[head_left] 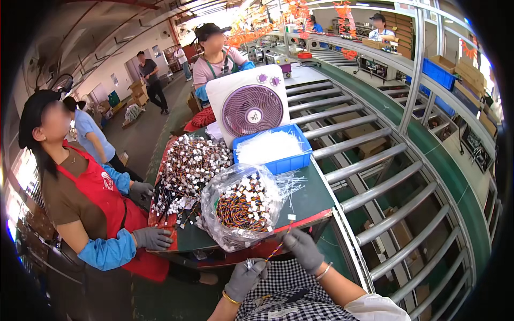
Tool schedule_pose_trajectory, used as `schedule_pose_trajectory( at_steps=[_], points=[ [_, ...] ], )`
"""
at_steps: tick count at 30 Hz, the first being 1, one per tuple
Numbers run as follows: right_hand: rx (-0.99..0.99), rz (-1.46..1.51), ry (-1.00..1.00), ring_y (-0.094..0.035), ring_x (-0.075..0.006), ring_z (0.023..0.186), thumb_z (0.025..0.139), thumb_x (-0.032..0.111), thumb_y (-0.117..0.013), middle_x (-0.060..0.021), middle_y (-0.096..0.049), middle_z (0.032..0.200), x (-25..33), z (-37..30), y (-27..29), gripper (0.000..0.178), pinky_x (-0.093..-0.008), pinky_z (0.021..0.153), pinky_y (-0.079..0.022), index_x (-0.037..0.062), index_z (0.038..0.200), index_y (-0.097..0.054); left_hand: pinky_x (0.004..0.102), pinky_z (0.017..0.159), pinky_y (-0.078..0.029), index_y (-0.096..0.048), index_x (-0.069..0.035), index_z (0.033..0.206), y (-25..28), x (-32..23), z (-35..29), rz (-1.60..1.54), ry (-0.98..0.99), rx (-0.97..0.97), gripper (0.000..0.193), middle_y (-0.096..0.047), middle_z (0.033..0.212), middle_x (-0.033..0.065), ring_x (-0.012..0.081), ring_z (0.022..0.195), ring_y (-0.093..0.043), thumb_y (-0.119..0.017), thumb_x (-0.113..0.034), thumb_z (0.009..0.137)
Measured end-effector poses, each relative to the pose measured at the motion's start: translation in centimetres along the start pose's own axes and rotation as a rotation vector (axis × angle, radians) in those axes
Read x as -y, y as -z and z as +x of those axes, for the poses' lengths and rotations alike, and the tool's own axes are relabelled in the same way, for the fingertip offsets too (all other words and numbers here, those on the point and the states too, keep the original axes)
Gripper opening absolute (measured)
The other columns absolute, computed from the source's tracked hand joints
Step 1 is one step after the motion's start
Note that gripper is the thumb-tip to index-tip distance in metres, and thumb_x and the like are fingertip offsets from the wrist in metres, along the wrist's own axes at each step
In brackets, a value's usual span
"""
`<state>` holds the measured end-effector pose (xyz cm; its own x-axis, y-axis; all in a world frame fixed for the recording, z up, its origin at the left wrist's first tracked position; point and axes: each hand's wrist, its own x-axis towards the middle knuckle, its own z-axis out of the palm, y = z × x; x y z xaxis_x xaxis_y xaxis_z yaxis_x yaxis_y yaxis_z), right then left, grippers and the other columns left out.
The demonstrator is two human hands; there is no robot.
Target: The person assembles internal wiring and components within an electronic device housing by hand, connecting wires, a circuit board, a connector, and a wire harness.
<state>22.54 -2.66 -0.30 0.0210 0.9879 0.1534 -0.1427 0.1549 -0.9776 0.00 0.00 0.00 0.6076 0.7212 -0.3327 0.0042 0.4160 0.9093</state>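
twisted multicoloured wire lead with a small white plug [278,245] stretched between the person's two grey-gloved hands, just in front of the near edge of the green-topped desk with red trim [313,200] and above the checked lap. the left hand [247,274] had its grip clenched on the lower end of the lead, together with a small pale tie, and the right hand [303,247] pinched the upper end near the plug. touching the desk edge just beyond the hands sat a clear plastic bag stuffed with more of the same coiled leads [241,206]. to its left lay a loose heap of dark leads with white plugs [187,168], and behind it a blue plastic bin of white ties [273,150], with a few ties spilled beside the bag. a white box fan with a purple grille [250,107] stood behind the bin. a co-worker in a red apron [107,203] stood at the desk's left side, gloved hands resting on its edge. a steel roller conveyor [375,176] ran along the right.
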Motion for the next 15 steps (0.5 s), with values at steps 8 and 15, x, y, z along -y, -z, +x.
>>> schedule_pose_trajectory(
  at_steps=[8,15],
  points=[
    [-0.103,-0.063,-0.059,-0.059,-0.0092,0.084,0.098,0.028,-0.058,-0.0016,-0.065,0.091,1.1,-0.4,0.5,0.031,-0.0259,0.078,-0.049,0.0003,0.107,-0.068,0.0263,0.080,-0.051,-0.065,0.002,0.114,0.6,4.3,0.4,0.588,-0.294,0.061,0.034,-0.069,0.095,0.0073,0.0123,0.086,-0.064,-0.060,-0.027,0.098],
    [0.086,-0.135,0.045,-0.064,-0.0181,0.098,0.092,0.021,-0.069,-0.0109,-0.062,0.113,-1.3,-1.3,-1.4,0.026,-0.0315,0.087,-0.051,-0.0017,0.105,-0.068,0.0256,0.083,-0.051,-0.062,0.001,0.119,-0.3,2.6,1.0,0.187,-0.232,-0.082,0.034,-0.068,0.100,0.0068,0.0122,0.091,-0.064,-0.060,-0.026,0.099]
  ],
)
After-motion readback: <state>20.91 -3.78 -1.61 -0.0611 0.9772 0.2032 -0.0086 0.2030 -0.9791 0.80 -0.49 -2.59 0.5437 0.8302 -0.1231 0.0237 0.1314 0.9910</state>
